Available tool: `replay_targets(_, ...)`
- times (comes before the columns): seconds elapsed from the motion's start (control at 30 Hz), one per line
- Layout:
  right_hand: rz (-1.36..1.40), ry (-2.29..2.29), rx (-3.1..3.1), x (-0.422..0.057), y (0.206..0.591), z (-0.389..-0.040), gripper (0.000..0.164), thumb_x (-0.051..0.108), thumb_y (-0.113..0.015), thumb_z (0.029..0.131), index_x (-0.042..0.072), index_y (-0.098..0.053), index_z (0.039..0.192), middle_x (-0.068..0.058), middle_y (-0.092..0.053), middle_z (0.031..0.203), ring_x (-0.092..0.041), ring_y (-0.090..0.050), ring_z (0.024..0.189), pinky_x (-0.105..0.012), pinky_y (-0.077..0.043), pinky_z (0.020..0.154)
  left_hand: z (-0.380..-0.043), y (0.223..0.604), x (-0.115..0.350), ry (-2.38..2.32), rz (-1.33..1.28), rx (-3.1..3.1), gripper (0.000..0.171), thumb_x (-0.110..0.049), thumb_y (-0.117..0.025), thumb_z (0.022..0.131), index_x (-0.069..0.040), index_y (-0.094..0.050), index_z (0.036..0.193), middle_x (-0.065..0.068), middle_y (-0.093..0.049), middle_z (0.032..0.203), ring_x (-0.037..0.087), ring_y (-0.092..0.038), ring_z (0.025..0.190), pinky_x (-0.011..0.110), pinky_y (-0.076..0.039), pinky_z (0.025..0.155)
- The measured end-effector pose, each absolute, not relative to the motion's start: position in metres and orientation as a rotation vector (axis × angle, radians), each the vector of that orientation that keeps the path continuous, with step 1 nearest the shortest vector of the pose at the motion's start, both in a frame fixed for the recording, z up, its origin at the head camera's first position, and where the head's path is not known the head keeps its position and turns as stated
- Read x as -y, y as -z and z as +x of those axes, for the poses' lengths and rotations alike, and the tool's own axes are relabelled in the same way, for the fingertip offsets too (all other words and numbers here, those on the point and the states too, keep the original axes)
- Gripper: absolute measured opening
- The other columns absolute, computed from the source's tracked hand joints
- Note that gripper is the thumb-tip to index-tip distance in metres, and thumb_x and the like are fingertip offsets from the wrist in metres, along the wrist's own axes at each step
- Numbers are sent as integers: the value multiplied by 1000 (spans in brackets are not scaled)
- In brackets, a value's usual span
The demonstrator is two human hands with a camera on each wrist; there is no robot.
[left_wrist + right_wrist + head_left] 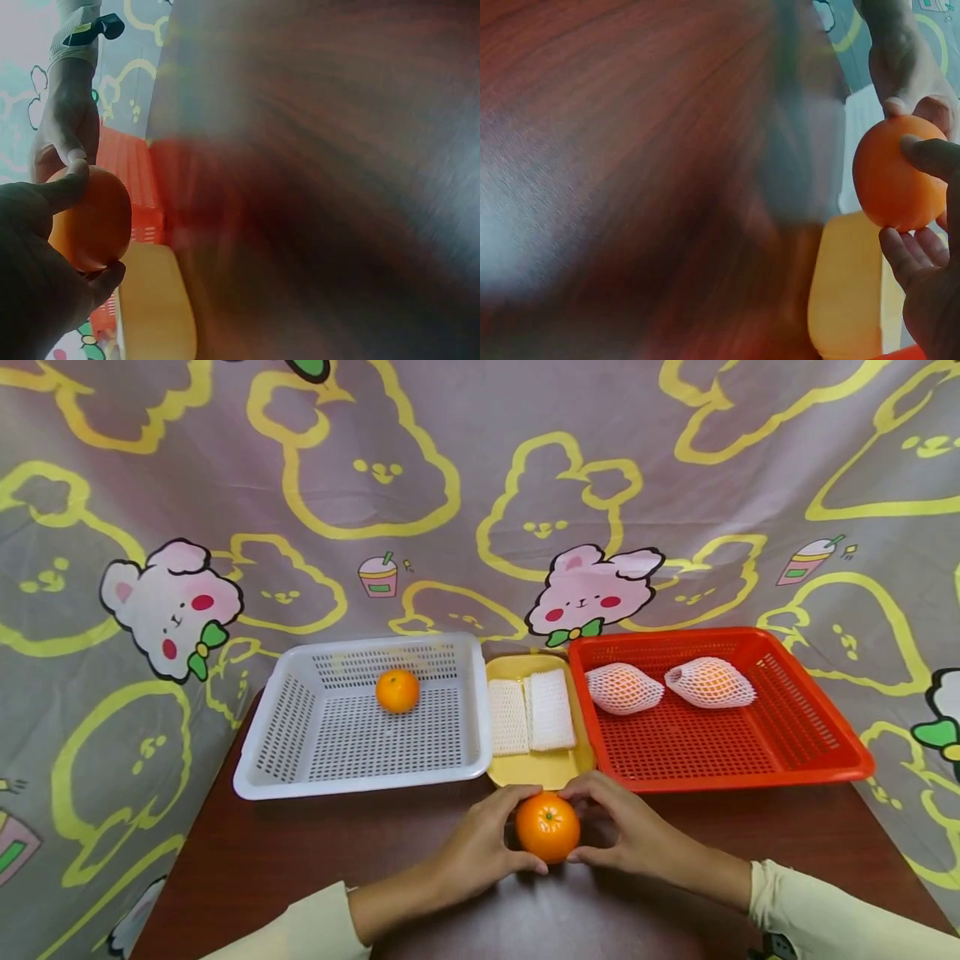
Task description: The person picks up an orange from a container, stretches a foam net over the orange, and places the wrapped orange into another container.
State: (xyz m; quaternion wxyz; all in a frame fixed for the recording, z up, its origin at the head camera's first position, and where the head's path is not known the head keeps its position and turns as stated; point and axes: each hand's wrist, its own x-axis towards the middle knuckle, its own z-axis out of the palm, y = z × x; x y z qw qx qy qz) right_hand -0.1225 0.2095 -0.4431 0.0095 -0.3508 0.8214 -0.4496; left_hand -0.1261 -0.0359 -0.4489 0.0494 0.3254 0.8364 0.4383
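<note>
An orange (548, 827) with a green stem spot on top is held between both hands near the table's front, just before the yellow tray. My left hand (480, 843) grips its left side, thumb toward me and fingers at the far side. From the right, my right hand (637, 833) holds it the same way, thumb low and fingers curved behind. In the left wrist view the orange (94, 221) sits between a thumb and fingertips. The right wrist view shows fingertips under the orange (896, 176) and a thumb on its upper part.
A white basket (360, 783) at the left contains another orange (397, 691). The yellow tray (525, 772) bears two stacks of white foam net sleeves (551, 710). At the right, a red basket (738, 782) contains two net-wrapped fruits (711, 682). A patterned curtain (465, 460) hangs behind.
</note>
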Motion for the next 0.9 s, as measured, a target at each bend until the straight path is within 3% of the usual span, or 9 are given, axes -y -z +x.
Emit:
replay_targets(0.27, -1039, 1491, -2433, -211, 463, -112, 61, 20, -82, 76, 10, -48, 126, -7, -51, 123, -16, -61, 106, -31, -56, 85, -118, 464, 38, -1337, 1053, -2494, 83, -24, -88, 64, -8, -47, 135, -1, -54, 130, 11, -53, 120, 29, -43, 105)
replay_targets(0.57, -1007, 1543, -2452, -205, 459, -103, 61, 2, -85, 68, 1, -52, 119, -12, -53, 116, -24, -59, 109, -33, -57, 83, -115, 478, 35, -1326, 1099, -2521, 83, -29, -87, 65, -6, -47, 134, 1, -47, 127, 11, -49, 119, 30, -42, 106)
replay_targets(0.9, -1030, 1532, -2422, -207, 473, -102, 61, 2, -84, 68, 1, -51, 119, -14, -52, 116, -26, -59, 108, -33, -57, 83, -112, 493, 29, -1359, 1077, -2527, 80, -25, -89, 61, -11, -49, 129, -1, -48, 123, 9, -51, 114, 29, -44, 103)
